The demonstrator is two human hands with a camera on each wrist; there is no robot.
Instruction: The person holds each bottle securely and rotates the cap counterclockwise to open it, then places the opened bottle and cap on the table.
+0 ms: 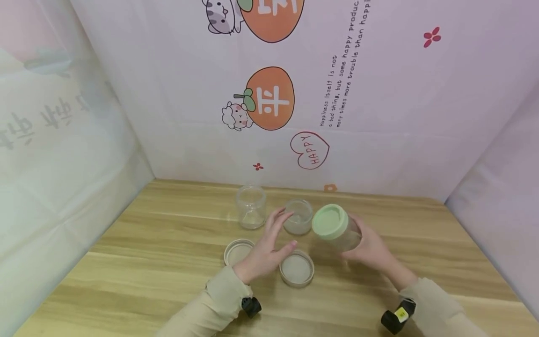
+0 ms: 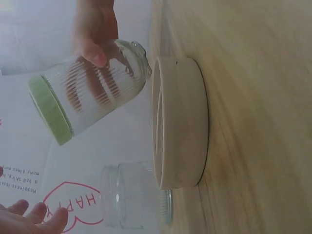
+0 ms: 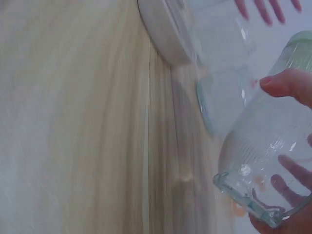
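Observation:
My right hand [image 1: 372, 245] grips a ribbed clear glass jar [image 1: 347, 238] around its side. The jar is tilted above the table, its pale green lid [image 1: 330, 222] facing left and toward me; the right wrist view shows its glass base [image 3: 248, 200]. My left hand [image 1: 266, 252] hovers with fingers apart and holds nothing. Just beyond its fingertips stands a short open glass jar [image 1: 300, 226]. Below the left hand lie two beige round lids, one [image 1: 237, 252] partly hidden by the hand and the other [image 1: 296, 269] to its right.
A taller open glass jar [image 1: 251, 213] stands behind the left hand, near the back of the wooden table [image 1: 139, 262]. A printed cloth [image 1: 379, 154] hangs along the table's back edge, with more white cloth at both sides.

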